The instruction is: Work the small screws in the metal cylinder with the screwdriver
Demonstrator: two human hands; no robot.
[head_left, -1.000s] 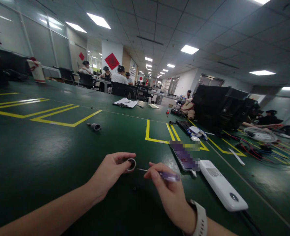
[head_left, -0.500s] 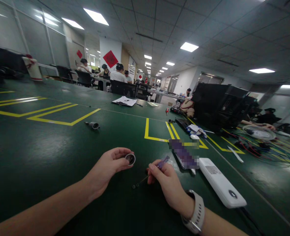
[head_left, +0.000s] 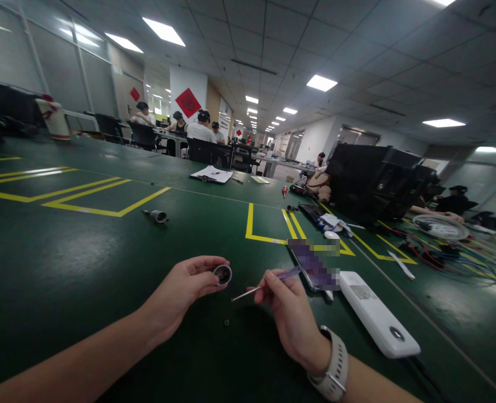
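My left hand is closed around a small round metal cup-shaped part, its open end facing right and toward me. My right hand grips a screwdriver with a see-through purple handle; the thin shaft points left, its tip just below and right of the metal part and apart from it. On the green table under the tip lies a tiny dark ring or nut. Farther off to the left rests a similar grey metal part with a pointed end. What is inside the held part is too dark to make out.
Right of my right hand lie a phone and a white power strip. Cables, a black case and a clipboard stand farther back. Yellow tape marks the table. Several people sit beyond.
The screwdriver has swung up from the table toward the metal part, its shaft now flatter. A small dark piece seen at its tip before is off the table spot; one ring stays there.
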